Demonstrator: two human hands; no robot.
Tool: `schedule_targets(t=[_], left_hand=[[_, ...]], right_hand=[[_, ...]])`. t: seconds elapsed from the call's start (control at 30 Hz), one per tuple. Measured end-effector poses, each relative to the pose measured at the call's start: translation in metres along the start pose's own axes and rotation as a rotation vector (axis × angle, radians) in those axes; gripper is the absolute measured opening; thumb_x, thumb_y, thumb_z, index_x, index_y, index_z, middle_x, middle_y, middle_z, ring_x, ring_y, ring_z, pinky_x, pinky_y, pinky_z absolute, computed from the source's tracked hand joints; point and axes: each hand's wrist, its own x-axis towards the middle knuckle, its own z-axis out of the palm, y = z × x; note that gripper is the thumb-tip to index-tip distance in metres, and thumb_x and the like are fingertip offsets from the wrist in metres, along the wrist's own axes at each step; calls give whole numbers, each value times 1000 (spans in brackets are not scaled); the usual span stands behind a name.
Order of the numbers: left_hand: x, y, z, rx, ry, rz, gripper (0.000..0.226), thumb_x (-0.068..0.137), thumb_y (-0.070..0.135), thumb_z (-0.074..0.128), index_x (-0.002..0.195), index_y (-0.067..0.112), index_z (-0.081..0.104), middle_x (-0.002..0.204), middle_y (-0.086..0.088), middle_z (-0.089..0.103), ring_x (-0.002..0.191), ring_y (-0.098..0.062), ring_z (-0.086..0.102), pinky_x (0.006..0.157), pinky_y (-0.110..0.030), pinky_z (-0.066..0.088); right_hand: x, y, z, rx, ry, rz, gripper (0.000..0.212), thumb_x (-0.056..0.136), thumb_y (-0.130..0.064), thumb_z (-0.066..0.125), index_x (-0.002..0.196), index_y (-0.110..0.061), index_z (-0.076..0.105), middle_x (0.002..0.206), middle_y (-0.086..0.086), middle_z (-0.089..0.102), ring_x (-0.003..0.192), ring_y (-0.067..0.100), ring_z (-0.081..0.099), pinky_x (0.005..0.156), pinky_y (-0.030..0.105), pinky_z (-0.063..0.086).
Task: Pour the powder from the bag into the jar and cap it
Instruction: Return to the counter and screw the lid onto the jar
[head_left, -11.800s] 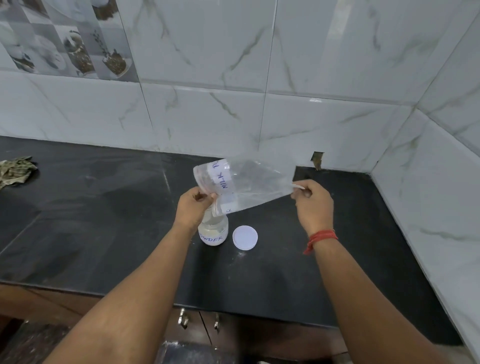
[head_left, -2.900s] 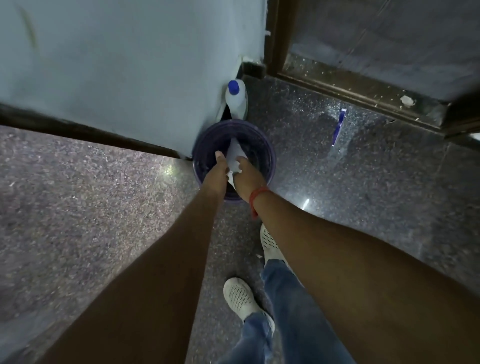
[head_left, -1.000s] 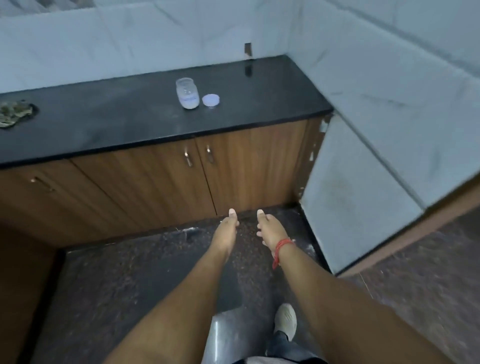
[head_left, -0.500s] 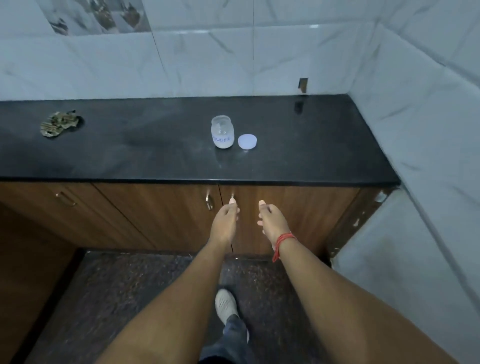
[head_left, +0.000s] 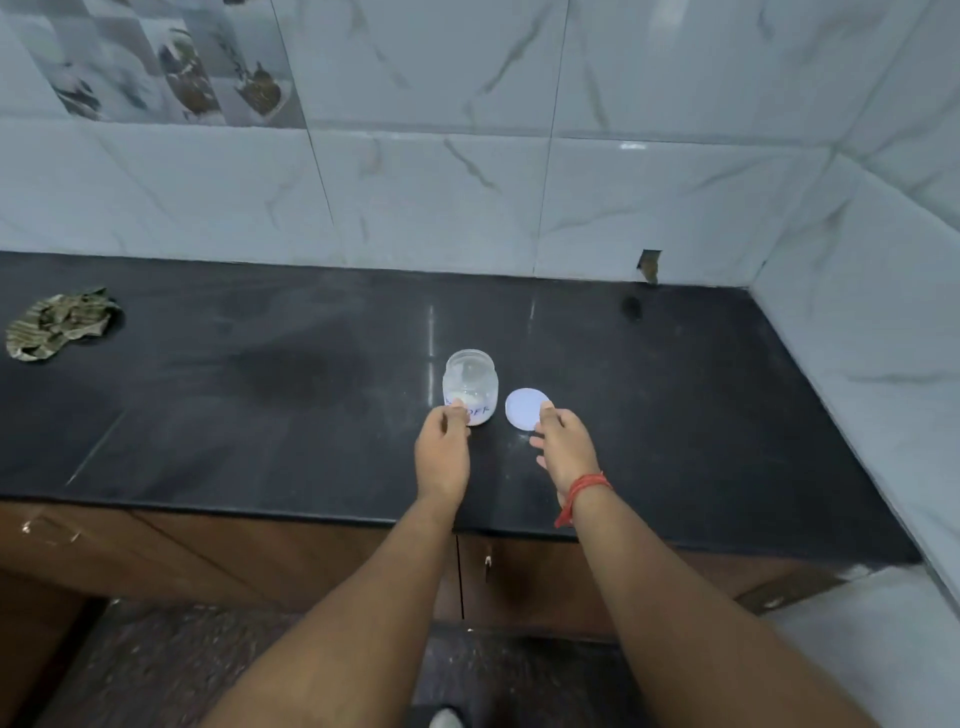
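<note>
A small clear jar (head_left: 470, 383) stands upright and uncapped on the black counter (head_left: 260, 415), with white powder in its bottom and blue writing on its side. Its round white lid (head_left: 525, 408) lies flat just to the right of it. My left hand (head_left: 443, 452) is at the jar's near side, fingertips at its base, holding nothing. My right hand (head_left: 563, 449) hovers at the lid's near edge with fingers loose, fingertips just reaching it. The bag is not in view.
A crumpled green-brown cloth (head_left: 60, 322) lies at the counter's far left. Marble-tiled walls close the back and the right corner. Wooden cabinet doors (head_left: 311, 561) with small handles sit below the counter edge.
I have stepped up to the counter. Both hands rose from in front of the cabinet doors to the counter, the left to the jar and the right to the lid.
</note>
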Motion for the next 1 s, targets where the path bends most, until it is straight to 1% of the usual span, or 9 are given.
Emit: schedule_targets(t=[0.13, 0.2, 0.3, 0.4, 0.53, 0.67, 0.73, 0.83, 1.0], left_hand=[[35, 5, -1, -64, 76, 13, 46, 83, 58, 52, 81, 14, 64, 83, -1, 70, 83, -14, 62, 94, -49, 55], [53, 7, 0, -73, 127, 17, 44, 86, 59, 54, 78, 17, 64, 84, -3, 72, 82, -15, 63, 94, -49, 55], [70, 5, -4, -81, 208, 19, 36, 94, 53, 55, 80, 21, 62, 82, 7, 67, 80, -13, 60, 94, -50, 54], [77, 6, -7, -8, 217, 44, 35, 94, 56, 54, 88, 22, 61, 85, 8, 64, 81, -12, 58, 95, -50, 54], [80, 4, 1, 137, 171, 91, 30, 99, 45, 61, 116, 21, 62, 115, 2, 66, 103, -11, 62, 106, -43, 50], [79, -5, 12, 243, 102, 120, 79, 79, 66, 65, 142, 20, 51, 137, 2, 55, 127, -12, 56, 109, -32, 47], [82, -9, 15, 302, 78, 133, 87, 74, 67, 67, 145, 20, 48, 139, 5, 53, 130, -12, 54, 110, -37, 47], [91, -15, 16, 366, 34, 181, 78, 73, 63, 74, 138, 28, 49, 134, 12, 52, 131, -14, 53, 110, -45, 48], [101, -9, 16, 448, -95, 253, 76, 71, 54, 79, 138, 35, 48, 140, 16, 48, 136, -12, 42, 115, -38, 38]], right_hand=[[35, -13, 11, -17, 15, -29, 36, 101, -46, 46, 110, -15, 61, 101, -5, 65, 98, 18, 66, 92, 40, 52], [57, -16, 16, -66, 18, -59, 33, 100, -45, 47, 106, -16, 62, 101, -4, 66, 100, 21, 66, 92, 41, 52], [81, -17, 21, -197, 0, -141, 23, 100, -36, 50, 105, -16, 62, 110, 3, 67, 105, 23, 63, 88, 33, 46], [102, -15, 20, -465, -29, -283, 23, 97, -27, 56, 115, -15, 64, 122, 7, 61, 116, 27, 55, 99, 36, 43], [120, -13, 14, -997, -215, -427, 45, 95, -41, 59, 135, -23, 54, 140, 5, 49, 129, 30, 41, 105, 43, 39], [132, -12, 10, -1220, -376, -485, 59, 89, -52, 62, 140, -26, 48, 141, 4, 47, 130, 29, 41, 103, 44, 40], [137, -11, 10, -1277, -399, -506, 61, 87, -51, 64, 140, -26, 47, 139, 4, 48, 128, 29, 42, 102, 44, 42], [140, -11, 13, -1322, -402, -532, 62, 85, -50, 66, 139, -26, 47, 138, 3, 48, 127, 28, 43, 100, 42, 44], [142, -19, 16, -1308, -378, -451, 46, 84, -34, 60, 130, -29, 55, 132, 3, 49, 122, 29, 44, 97, 42, 46]])
